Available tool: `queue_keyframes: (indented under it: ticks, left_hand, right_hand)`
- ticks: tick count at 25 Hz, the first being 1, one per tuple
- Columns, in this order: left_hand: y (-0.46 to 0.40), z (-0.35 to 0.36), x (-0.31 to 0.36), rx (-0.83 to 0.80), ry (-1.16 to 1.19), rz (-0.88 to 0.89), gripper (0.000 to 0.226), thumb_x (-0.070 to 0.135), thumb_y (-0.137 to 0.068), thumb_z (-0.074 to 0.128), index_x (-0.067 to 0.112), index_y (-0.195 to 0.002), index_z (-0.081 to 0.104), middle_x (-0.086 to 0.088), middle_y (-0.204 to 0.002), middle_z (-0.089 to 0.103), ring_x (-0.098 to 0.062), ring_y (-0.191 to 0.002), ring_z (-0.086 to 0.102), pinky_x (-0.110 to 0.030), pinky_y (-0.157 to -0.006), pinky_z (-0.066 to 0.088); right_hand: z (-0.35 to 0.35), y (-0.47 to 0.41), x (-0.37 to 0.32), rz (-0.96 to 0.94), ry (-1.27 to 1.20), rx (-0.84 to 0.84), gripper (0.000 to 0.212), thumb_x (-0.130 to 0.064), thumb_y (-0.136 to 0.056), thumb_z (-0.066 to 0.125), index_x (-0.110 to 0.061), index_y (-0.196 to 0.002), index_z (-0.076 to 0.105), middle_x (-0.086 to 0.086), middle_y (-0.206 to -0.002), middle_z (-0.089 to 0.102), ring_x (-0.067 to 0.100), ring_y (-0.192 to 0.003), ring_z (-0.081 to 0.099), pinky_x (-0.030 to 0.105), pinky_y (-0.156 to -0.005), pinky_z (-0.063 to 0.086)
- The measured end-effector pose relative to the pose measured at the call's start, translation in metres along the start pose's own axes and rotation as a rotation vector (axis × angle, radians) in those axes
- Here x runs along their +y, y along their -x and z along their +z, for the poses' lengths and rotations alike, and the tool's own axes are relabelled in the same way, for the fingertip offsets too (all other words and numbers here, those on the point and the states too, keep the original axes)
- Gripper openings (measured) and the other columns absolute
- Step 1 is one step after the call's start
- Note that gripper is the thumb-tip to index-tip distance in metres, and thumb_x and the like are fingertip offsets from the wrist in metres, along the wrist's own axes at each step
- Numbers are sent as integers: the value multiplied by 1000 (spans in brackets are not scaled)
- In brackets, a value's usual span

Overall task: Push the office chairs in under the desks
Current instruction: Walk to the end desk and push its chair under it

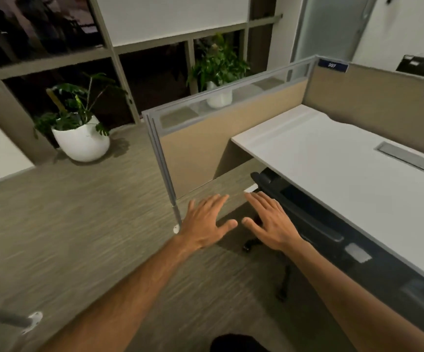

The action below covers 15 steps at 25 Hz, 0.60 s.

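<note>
- Carpeted office floor (84, 224), grey-brown, with dark windows behind and two potted plants: big white pot (81, 142) on the carpet, a smaller plant (218, 69) behind the partition.
- Cubicle partition (231, 138), beige panel with a glass strip on top, stands left of the white desk (332, 158); blue number tag (332, 65) at the corner, digits blurred.
- Desk has a grey cable slot (409, 158) near its back edge.
- Black office chair (305, 219) sits tucked under the desk's front edge; only the back rim, an armrest and part of the wheeled base (250, 246) show.
- My left hand (207, 222) is out in front, palm down, fingers straight and spread, holding nothing.
- My right hand (269, 222) is the same: fingers splayed, thumb out, nothing gripped. It hovers just beside the chair; can't tell whether it touches.
- Both hands are over the carpet at the cubicle's opening, close together but apart.
- Progress, my read: this chair looks done, already in under its desk.
- Left to do: task says chairs, plural; no other chair is in view, so I can't tell how many remain.
- Metal post foot (32, 320) at lower left probably belongs to another cubicle, likely the next place to check.
</note>
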<state>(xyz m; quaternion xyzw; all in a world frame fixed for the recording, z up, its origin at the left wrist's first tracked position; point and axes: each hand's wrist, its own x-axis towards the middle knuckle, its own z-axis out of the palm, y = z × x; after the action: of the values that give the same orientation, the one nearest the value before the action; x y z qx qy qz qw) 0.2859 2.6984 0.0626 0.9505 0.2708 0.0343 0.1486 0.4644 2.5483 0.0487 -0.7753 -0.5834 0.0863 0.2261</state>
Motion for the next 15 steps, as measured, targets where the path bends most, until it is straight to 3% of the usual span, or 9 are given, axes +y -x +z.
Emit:
queue_keyframes:
  ticks: [4,7,15]
  left_hand:
    - [-70,12,16,-63,-33,151,84,80,-93,30,37,-161,10,1,-170,17,-20,-155,16,-60,-123,3]
    - [-115,22,37,-53,-56,271,84,81,-91,25,36,-161,12,1,-169,20,-19,-155,18,-58,-123,5]
    - [-218,74,95,-219,-45,540,82,78,-91,31,37,-161,15,0,-168,23,-20,-155,18,-59,-124,9]
  right_hand:
    - [-16,-4,45,137,27,45,85,-84,-89,13,-39,-161,5,-5,-170,13,17,-157,0,52,-127,5]
    - [-28,0,78,236,56,45,79,-80,-92,17,-42,-160,2,-6,-170,12,16,-157,-1,52,-127,4]
    - [-39,27,146,573,60,109,74,-74,-98,26,-43,-160,0,-6,-170,12,17,-157,1,52,-126,8]
